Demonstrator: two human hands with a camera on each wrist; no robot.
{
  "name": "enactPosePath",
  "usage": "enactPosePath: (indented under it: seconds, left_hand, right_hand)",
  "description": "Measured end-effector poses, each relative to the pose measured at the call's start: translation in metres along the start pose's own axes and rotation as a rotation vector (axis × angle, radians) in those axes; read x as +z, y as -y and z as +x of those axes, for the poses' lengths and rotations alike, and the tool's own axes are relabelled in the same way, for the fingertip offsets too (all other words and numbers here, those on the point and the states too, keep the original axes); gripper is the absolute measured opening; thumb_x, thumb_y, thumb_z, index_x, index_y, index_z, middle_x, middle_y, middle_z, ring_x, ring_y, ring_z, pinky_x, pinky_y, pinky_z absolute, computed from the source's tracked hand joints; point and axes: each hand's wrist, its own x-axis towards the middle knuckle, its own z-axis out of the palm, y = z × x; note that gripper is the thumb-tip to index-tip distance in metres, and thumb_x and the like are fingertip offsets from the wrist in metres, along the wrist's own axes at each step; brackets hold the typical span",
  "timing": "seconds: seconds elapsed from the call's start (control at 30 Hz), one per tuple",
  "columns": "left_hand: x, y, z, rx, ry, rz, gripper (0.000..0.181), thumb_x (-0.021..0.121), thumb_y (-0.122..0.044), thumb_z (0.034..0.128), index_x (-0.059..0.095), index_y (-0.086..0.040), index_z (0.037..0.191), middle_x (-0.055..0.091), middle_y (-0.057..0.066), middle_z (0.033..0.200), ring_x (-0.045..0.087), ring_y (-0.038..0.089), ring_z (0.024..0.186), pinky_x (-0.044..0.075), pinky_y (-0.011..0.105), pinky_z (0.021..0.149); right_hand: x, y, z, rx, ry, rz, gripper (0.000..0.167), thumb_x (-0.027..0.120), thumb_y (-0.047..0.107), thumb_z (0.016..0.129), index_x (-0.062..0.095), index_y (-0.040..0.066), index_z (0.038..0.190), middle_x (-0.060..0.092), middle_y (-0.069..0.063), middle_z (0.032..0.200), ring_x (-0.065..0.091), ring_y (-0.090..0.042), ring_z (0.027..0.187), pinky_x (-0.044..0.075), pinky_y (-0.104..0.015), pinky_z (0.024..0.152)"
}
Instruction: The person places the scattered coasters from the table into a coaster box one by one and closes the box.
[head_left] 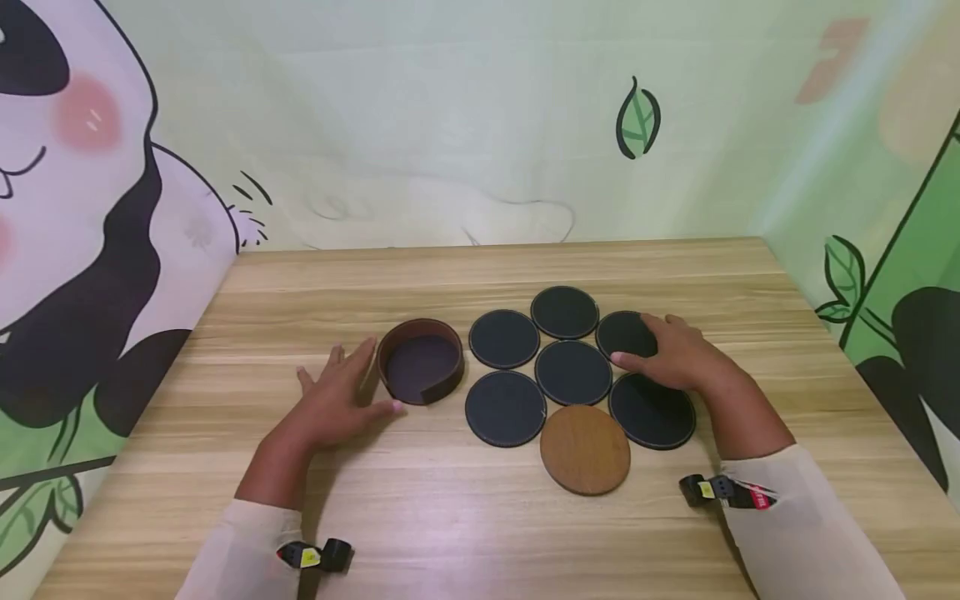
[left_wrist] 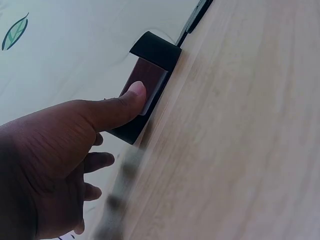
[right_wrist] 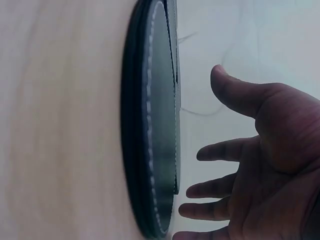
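Observation:
A round dark brown coaster holder (head_left: 459, 379) with a cut-out in its front wall stands left of a cluster of discs. My left hand (head_left: 337, 404) is at the holder's left side, fingers spread, thumb by its front. In the left wrist view the thumb overlaps the holder (left_wrist: 155, 75); whether it touches cannot be told. Several black stitched coasters (head_left: 573, 372) lie flat, close together. My right hand (head_left: 678, 354) is spread over the right-hand ones, partly hiding the upper right coaster (head_left: 621, 333). The right wrist view shows its fingers apart, holding nothing, beside a black coaster (right_wrist: 162, 125).
A brown wood-faced disc (head_left: 585, 450) lies at the near end of the cluster. Everything rests on a light wood-grain table (head_left: 420, 517). Behind it hangs a wall covering (head_left: 450, 125) with panda and leaf drawings. Each sleeve carries a small black wrist camera (head_left: 335, 556).

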Motion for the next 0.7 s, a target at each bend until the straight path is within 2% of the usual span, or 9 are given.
enactPosePath:
  seconds: [0.33, 0.53, 0.7]
  left_hand:
    - [0.003, 0.002, 0.003, 0.043, -0.007, -0.022, 0.106, 0.079, -0.052, 0.0942, 0.021, -0.006, 0.171, 0.03, 0.027, 0.171, 0.008, 0.058, 0.159, -0.01, 0.086, 0.113]
    - [0.004, 0.007, 0.005, 0.059, 0.018, -0.064, 0.098, 0.075, -0.045, 0.0993, 0.021, -0.007, 0.171, 0.026, 0.027, 0.172, 0.002, 0.056, 0.16, -0.013, 0.085, 0.113]
    - [0.003, 0.009, 0.005, 0.073, 0.039, -0.1, 0.091, 0.072, -0.038, 0.1031, 0.02, -0.009, 0.172, 0.021, 0.024, 0.175, -0.003, 0.055, 0.161, -0.017, 0.083, 0.113]
  right_hand:
    - [0.002, -0.014, 0.009, -0.065, 0.021, 0.015, 0.096, 0.069, 0.053, 0.1, 0.027, -0.002, 0.166, 0.015, -0.047, 0.165, 0.016, -0.072, 0.149, 0.024, -0.086, 0.112]
    - [0.002, -0.019, 0.013, -0.097, 0.013, 0.014, 0.09, 0.07, 0.052, 0.1, 0.033, 0.002, 0.165, 0.019, -0.046, 0.164, 0.017, -0.072, 0.149, 0.016, -0.092, 0.107]
    - [0.006, -0.022, 0.016, -0.12, 0.003, 0.012, 0.09, 0.075, 0.051, 0.097, 0.038, 0.003, 0.164, 0.021, -0.043, 0.165, 0.019, -0.071, 0.148, 0.017, -0.092, 0.105]
